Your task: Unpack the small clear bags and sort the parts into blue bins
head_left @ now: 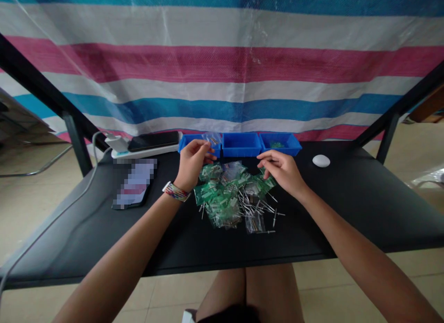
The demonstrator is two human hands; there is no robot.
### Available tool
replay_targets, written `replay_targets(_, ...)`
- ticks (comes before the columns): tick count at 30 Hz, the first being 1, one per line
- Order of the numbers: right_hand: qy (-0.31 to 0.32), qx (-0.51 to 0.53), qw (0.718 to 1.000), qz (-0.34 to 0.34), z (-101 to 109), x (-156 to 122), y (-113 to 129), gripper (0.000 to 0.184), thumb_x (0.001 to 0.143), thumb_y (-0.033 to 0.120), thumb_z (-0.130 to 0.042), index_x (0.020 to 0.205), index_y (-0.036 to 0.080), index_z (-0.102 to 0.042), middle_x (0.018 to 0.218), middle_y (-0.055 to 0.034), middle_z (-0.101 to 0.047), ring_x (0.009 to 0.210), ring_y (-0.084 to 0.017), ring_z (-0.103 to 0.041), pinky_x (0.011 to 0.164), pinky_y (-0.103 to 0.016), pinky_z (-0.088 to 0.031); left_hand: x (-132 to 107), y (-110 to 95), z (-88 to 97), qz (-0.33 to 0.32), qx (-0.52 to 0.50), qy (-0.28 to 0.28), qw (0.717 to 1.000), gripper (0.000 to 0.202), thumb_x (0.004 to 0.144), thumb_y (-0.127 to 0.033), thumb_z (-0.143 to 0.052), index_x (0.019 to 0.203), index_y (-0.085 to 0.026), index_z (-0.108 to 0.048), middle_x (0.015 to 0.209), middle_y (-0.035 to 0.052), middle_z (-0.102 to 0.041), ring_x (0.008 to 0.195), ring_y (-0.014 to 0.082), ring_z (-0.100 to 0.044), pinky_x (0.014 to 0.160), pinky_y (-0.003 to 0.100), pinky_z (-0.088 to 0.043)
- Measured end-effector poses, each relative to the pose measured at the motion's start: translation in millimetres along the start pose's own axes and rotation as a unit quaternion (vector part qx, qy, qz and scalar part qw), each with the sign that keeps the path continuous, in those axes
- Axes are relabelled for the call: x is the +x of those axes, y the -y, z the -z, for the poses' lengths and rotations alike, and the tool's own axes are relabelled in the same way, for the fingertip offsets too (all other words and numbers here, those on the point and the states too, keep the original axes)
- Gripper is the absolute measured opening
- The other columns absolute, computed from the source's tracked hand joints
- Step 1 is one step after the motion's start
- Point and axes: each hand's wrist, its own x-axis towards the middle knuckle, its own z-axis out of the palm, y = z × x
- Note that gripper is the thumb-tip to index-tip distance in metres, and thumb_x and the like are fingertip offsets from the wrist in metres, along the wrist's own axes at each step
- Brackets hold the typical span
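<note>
My left hand (193,160) is closed, its fingertips at a small clear plastic bag (212,138) with thin pieces inside. The bag is over the left blue bin (183,141). My right hand (282,169) hovers at the right of the pile with its fingers loosely curled and apart; I see nothing held in it. Between and below the hands lies a heap of small green plastic bags (222,205), mixed with clear bags (255,222) and loose silvery pop rivets (251,205). Close to my right fingers are green bags at the heap's edge.
The middle blue bin (242,145) adjoins the right blue bin (289,145), which holds some green bags. On the left are a phone (135,184), a power strip (149,152) with a dark device on it, and a cable. A white mouse (321,161) lies right.
</note>
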Motion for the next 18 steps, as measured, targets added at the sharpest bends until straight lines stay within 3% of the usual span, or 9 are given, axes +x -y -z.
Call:
replay_targets(3,0.049,-0.068,0.996,-0.019,19,6,0,0.025,0.09,0.043,-0.07,0.086,0.019,-0.071,0.077,-0.0025,-0.069,0.055,-0.014,-0.059,0.054,-0.028,-0.044,9,-1,7.3,0.036,-0.062,-0.055,0.996,0.023,0.085,-0.031,-0.079,0.093,-0.017,-0.063,0.086,0.004,-0.075,0.065,0.0145,-0.075,0.059,0.023,-0.058)
replay_targets(5,0.117,-0.121,0.985,-0.025,33,8,2,0.03,0.087,0.046,-0.073,0.075,0.019,-0.066,0.069,-0.0004,-0.062,0.058,-0.014,-0.055,0.056,-0.028,-0.039,10,-2,8.8,0.053,-0.102,-0.064,0.991,0.023,0.085,-0.03,-0.078,0.095,-0.017,-0.062,0.097,0.0075,-0.078,0.072,0.0163,-0.078,0.064,0.024,-0.061)
replay_targets(9,0.335,-0.211,0.914,-0.094,54,8,9,0.035,0.079,0.049,-0.081,0.068,0.018,-0.068,0.063,-0.0003,-0.062,0.061,-0.015,-0.053,0.058,-0.028,-0.035,6,-3,6.0,0.058,-0.117,-0.039,0.991,0.019,0.085,-0.031,-0.071,0.093,-0.016,-0.063,0.107,0.0102,-0.078,0.077,0.0194,-0.08,0.066,0.026,-0.061)
replay_targets(11,0.395,-0.233,0.88,-0.121,59,7,11,0.032,0.077,0.048,-0.083,0.071,0.018,-0.072,0.064,-0.0011,-0.065,0.062,-0.016,-0.055,0.058,-0.028,-0.036,3,-2,3.4,0.051,-0.098,-0.023,0.994,0.02,0.082,-0.031,-0.071,0.091,-0.016,-0.063,0.105,0.0087,-0.077,0.076,0.0202,-0.08,0.064,0.026,-0.06)
replay_targets(18,0.414,-0.277,0.859,-0.122,50,2,5,0.012,0.073,0.029,-0.08,0.077,0.019,-0.075,0.072,-0.0013,-0.069,0.068,-0.018,-0.063,0.061,-0.028,-0.041,-1,2,-1.2,0.042,-0.052,0.008,0.998,0.021,0.079,-0.034,-0.072,0.087,-0.017,-0.062,0.096,0.005,-0.073,0.071,0.0166,-0.076,0.059,0.023,-0.055)
